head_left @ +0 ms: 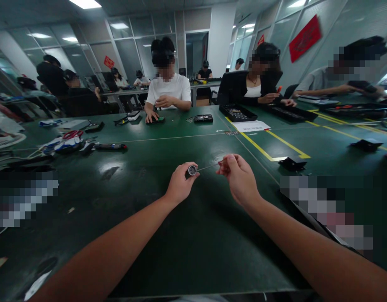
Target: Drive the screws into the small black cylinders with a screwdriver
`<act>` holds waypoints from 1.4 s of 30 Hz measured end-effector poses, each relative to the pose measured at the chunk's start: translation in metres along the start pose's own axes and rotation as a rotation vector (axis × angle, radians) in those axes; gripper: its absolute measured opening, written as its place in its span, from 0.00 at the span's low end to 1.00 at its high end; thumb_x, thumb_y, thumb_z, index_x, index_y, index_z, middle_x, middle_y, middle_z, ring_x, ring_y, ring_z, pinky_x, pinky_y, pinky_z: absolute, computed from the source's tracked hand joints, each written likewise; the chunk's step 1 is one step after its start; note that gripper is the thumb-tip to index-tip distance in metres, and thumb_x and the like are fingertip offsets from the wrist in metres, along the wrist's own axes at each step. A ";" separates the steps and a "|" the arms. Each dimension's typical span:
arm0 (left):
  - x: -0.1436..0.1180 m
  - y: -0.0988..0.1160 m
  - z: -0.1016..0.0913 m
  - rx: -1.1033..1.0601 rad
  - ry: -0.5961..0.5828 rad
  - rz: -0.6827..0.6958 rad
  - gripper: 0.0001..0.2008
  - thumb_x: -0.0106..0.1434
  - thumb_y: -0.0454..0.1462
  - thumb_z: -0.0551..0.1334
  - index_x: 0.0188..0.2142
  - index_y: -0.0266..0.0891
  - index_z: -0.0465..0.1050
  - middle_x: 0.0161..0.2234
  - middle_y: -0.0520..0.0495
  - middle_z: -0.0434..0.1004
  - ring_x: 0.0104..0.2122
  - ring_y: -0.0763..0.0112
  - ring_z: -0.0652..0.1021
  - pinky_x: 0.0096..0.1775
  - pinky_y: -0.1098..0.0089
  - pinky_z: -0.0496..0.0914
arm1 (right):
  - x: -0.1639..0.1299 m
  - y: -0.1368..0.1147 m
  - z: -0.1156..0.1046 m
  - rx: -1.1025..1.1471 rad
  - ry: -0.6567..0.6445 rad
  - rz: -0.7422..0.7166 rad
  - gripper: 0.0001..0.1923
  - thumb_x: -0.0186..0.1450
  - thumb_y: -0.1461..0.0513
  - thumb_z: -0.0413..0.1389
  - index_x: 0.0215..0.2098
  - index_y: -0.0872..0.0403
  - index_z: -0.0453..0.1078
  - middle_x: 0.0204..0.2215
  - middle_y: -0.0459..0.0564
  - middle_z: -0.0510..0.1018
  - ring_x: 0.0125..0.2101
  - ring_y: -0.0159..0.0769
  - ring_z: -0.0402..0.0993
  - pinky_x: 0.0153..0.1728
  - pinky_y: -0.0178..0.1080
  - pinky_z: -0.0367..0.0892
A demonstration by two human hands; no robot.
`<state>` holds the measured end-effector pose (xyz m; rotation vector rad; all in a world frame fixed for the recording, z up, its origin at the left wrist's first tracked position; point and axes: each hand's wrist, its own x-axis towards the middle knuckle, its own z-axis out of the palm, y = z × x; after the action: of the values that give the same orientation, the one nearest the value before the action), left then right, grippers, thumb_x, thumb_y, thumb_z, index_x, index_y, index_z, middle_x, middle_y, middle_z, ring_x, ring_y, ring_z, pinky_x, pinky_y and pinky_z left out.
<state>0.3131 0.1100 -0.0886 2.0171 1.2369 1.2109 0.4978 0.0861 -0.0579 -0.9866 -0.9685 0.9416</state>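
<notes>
Closed around a short dark cylinder (192, 170) with a silver-rimmed round end is my left hand (180, 182), and that end faces me. From beside it a thin metal rod (209, 166) runs across to my right hand (240, 178), which pinches its other end between thumb and fingers. Whether the rod touches the cylinder or passes behind it, I cannot tell. Both hands are held above the green table (180, 251).
A dark pen-like tool (110, 147) and a heap of cables (67, 140) lie on the left. Beyond my right hand is a small black bracket-like part (292, 163). Across the table, a person in a white shirt (168, 90) handles a dark device (155, 120); a black tray (237, 113) stands nearby.
</notes>
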 end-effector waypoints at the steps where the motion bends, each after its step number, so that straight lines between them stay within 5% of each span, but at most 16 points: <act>1: 0.000 -0.002 0.001 -0.008 -0.002 -0.005 0.12 0.63 0.31 0.66 0.45 0.44 0.74 0.45 0.49 0.78 0.46 0.62 0.76 0.50 0.60 0.68 | -0.001 0.000 -0.001 -0.049 -0.007 -0.043 0.13 0.68 0.50 0.56 0.37 0.51 0.69 0.28 0.43 0.73 0.28 0.32 0.71 0.34 0.40 0.73; 10: 0.000 -0.007 0.003 -0.011 -0.022 0.031 0.12 0.64 0.33 0.66 0.47 0.44 0.75 0.46 0.47 0.78 0.48 0.60 0.76 0.53 0.57 0.68 | -0.016 -0.010 -0.002 -0.545 -0.157 -0.390 0.09 0.73 0.55 0.49 0.42 0.50 0.66 0.30 0.46 0.77 0.31 0.36 0.75 0.35 0.41 0.68; 23: 0.001 -0.002 0.001 -0.040 -0.062 -0.002 0.11 0.63 0.32 0.66 0.46 0.43 0.75 0.45 0.48 0.78 0.47 0.61 0.76 0.53 0.58 0.68 | -0.020 -0.016 -0.003 -0.659 -0.289 -0.445 0.12 0.73 0.52 0.50 0.39 0.50 0.69 0.24 0.43 0.71 0.24 0.33 0.69 0.27 0.37 0.61; 29: 0.001 -0.004 0.002 -0.053 -0.058 -0.006 0.11 0.63 0.33 0.66 0.46 0.44 0.75 0.45 0.47 0.78 0.47 0.60 0.76 0.53 0.58 0.68 | -0.019 -0.009 -0.002 -0.543 -0.202 -0.351 0.10 0.72 0.55 0.51 0.45 0.51 0.68 0.33 0.47 0.78 0.32 0.37 0.75 0.34 0.41 0.67; 35: 0.000 -0.001 0.002 -0.062 -0.064 0.001 0.11 0.62 0.32 0.67 0.45 0.43 0.74 0.45 0.48 0.78 0.47 0.62 0.77 0.53 0.60 0.69 | -0.017 -0.005 0.000 -0.467 -0.153 -0.279 0.13 0.72 0.52 0.50 0.42 0.51 0.70 0.31 0.47 0.77 0.33 0.38 0.75 0.38 0.43 0.69; 38: 0.000 0.001 0.001 -0.052 -0.081 0.019 0.11 0.63 0.31 0.66 0.45 0.42 0.74 0.45 0.48 0.77 0.47 0.62 0.76 0.53 0.60 0.68 | -0.008 0.002 0.000 -0.251 -0.076 -0.097 0.15 0.70 0.48 0.52 0.40 0.51 0.69 0.29 0.46 0.75 0.30 0.38 0.73 0.38 0.45 0.72; 42: 0.000 0.000 0.001 -0.033 -0.093 0.040 0.12 0.63 0.31 0.65 0.46 0.42 0.73 0.46 0.48 0.77 0.47 0.61 0.76 0.52 0.60 0.68 | 0.007 0.011 -0.003 0.058 -0.146 0.274 0.17 0.66 0.47 0.54 0.32 0.50 0.65 0.21 0.42 0.67 0.21 0.34 0.66 0.33 0.46 0.74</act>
<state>0.3137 0.1098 -0.0886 2.0588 1.1307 1.1344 0.5001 0.0948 -0.0675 -1.0287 -0.9360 1.2782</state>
